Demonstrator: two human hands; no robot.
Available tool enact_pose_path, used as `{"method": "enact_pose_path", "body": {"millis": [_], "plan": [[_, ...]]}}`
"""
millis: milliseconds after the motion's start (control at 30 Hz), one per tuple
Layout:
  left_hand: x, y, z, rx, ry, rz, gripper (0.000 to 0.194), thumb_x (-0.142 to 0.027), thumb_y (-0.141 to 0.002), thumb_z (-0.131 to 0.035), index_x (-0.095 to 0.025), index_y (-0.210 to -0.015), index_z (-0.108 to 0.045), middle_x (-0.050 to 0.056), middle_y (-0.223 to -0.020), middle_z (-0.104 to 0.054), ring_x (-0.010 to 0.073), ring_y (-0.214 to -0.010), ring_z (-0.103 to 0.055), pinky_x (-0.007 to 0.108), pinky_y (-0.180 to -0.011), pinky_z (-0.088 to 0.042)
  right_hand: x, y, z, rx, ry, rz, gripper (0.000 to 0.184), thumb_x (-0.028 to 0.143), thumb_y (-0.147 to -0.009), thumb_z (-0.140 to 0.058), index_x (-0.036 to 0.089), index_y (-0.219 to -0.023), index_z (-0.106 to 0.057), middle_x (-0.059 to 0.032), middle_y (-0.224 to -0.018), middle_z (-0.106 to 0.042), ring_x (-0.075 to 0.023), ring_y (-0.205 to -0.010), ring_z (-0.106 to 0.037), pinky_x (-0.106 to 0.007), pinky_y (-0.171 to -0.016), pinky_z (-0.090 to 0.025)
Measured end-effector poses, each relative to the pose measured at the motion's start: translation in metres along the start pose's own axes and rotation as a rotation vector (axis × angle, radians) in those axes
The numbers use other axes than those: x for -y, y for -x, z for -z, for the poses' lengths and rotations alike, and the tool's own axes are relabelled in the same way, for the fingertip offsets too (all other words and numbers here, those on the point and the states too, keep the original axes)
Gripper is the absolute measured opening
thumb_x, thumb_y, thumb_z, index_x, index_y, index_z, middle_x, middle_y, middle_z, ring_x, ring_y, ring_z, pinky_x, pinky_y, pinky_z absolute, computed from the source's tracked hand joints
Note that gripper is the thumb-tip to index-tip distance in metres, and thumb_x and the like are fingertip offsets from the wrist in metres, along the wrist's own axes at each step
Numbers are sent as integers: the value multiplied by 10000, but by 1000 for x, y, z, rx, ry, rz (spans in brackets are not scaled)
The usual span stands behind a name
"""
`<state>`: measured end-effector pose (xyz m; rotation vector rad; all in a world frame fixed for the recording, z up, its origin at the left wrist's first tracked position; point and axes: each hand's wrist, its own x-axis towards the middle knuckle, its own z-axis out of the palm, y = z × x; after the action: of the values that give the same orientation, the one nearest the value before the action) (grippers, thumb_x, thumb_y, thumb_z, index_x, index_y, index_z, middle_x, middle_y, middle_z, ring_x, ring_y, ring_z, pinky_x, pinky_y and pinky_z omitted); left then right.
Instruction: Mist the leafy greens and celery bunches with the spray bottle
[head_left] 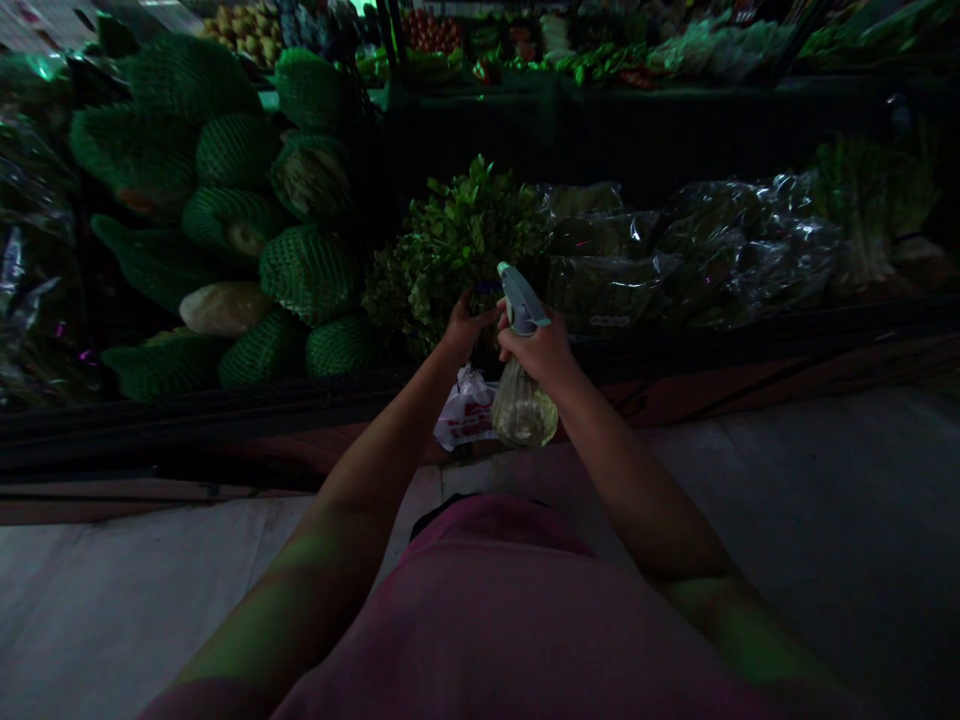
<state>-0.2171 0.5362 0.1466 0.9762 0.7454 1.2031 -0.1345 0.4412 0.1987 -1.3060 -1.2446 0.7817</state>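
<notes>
My right hand (pixel 541 352) is closed round the neck of a clear spray bottle (pixel 523 402) with a pale trigger head (pixel 519 298), its nozzle pointing at a bunch of leafy greens (pixel 457 250) on the display shelf. My left hand (pixel 463 325) reaches into the base of that bunch, fingers curled on the stems. A white plastic bag with red print (pixel 466 412) hangs just below my left hand; I cannot tell what holds it.
Net-wrapped cabbages (pixel 300 270) are stacked at the left. Plastic-wrapped greens (pixel 675 250) fill the shelf to the right, with spring onions (pixel 862 215) beyond. More produce sits on a back shelf (pixel 600 55). The dark shelf edge (pixel 225 420) runs across; pale floor tiles (pixel 787 480) lie below.
</notes>
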Motion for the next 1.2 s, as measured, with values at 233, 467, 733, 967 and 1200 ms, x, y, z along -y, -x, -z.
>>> {"method": "enact_pose_path", "body": {"millis": [233,467,733,967,1200], "plan": [[8,-4,5,-16,36,49,873,-165,-376,-731,-78,-1174,-387,37,-810,-578,148,-674,-537,278,-651,-445,-8,-13,19,-141,29,36,316,204,-577,-526,156,-890,-534,42,-697,-535,-77,-449,-523,-224,-480,-455],[7,-1,4,18,53,54,884,-211,-335,-764,-116,-1129,-388,29,-826,-584,141,-685,-539,286,-664,-465,3,-21,22,-189,4,63,282,205,-599,-504,161,-876,-532,45,-688,-559,-62,-411,-496,-213,-460,-436],[14,-4,7,7,56,30,917,-212,-339,-747,-78,-1167,-376,45,-851,-573,141,-719,-538,252,-661,-443,16,-26,8,-89,32,94,287,194,-589,-527,151,-872,-553,25,-706,-578,-76,-455,-527,-226,-512,-459],[4,1,6,-45,61,96,933,-153,-297,-727,-78,-1170,-405,13,-763,-594,126,-643,-541,219,-601,-434,23,-19,-1,-35,-63,67,340,215,-592,-513,169,-928,-540,50,-672,-554,-65,-417,-496,-225,-494,-451],[-10,-4,8,26,159,322,254,-312,-883,-378,-97,-892,-513,38,-606,-550,131,-456,-486,248,-450,-377,9,-10,6,-23,-183,10,364,247,-568,-538,179,-925,-521,64,-657,-532,-67,-417,-497,-228,-474,-447]]}}
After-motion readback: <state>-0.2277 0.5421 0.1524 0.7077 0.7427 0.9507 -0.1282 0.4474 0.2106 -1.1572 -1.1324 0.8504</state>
